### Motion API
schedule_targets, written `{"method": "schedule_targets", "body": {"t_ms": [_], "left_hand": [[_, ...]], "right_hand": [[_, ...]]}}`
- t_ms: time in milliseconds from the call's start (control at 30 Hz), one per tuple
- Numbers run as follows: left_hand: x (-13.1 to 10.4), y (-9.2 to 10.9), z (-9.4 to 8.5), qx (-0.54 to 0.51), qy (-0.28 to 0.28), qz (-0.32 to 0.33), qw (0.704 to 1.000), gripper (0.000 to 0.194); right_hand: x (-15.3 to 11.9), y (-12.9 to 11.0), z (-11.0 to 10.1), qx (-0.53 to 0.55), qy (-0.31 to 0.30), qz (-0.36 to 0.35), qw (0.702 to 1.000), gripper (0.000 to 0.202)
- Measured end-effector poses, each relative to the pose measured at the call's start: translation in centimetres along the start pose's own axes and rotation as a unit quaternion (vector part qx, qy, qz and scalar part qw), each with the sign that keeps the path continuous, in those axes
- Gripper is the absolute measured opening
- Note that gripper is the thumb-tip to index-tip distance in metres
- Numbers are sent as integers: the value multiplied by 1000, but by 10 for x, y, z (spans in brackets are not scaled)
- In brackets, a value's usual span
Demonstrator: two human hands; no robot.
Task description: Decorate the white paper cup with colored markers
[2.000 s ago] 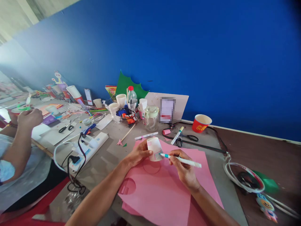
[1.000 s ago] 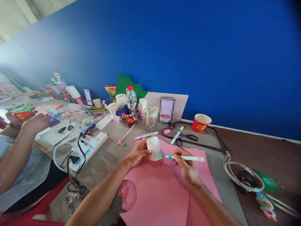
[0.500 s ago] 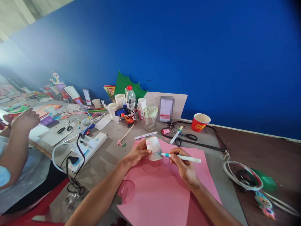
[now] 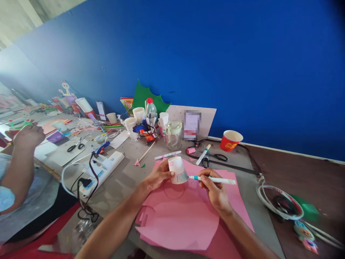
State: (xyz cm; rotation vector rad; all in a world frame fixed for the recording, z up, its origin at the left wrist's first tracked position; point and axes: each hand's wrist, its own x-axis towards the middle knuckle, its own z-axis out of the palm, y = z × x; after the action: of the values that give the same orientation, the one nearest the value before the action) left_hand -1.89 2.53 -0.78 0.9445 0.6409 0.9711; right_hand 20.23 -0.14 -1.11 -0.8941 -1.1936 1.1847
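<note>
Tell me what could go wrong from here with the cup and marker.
The left hand has its thumb close to the shaded patch, so fresh ink might smear.
The marker in the right hand points at the side edge of the cup; a slip could mark the pink paper below.
Only one hand holds the cup, so it might turn if the marker presses hard.

1 red-capped bottle point(image 4: 151, 109) and 1 lidded jar point(image 4: 174, 138) stand before the blue wall point(image 4: 205, 57).
</note>
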Motion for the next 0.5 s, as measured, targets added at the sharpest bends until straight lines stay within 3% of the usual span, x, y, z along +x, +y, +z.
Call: {"method": "schedule_targets", "body": {"t_ms": [267,500], "left_hand": [[0,3,5,7,-9,-3,1000,65],[-1,3,7,4,6,-4,1000,68]], "right_hand": [[-8,-9,8,-33,-48,-13,998,17],[-8,-7,10,-51,-49,-39,997,18]]}}
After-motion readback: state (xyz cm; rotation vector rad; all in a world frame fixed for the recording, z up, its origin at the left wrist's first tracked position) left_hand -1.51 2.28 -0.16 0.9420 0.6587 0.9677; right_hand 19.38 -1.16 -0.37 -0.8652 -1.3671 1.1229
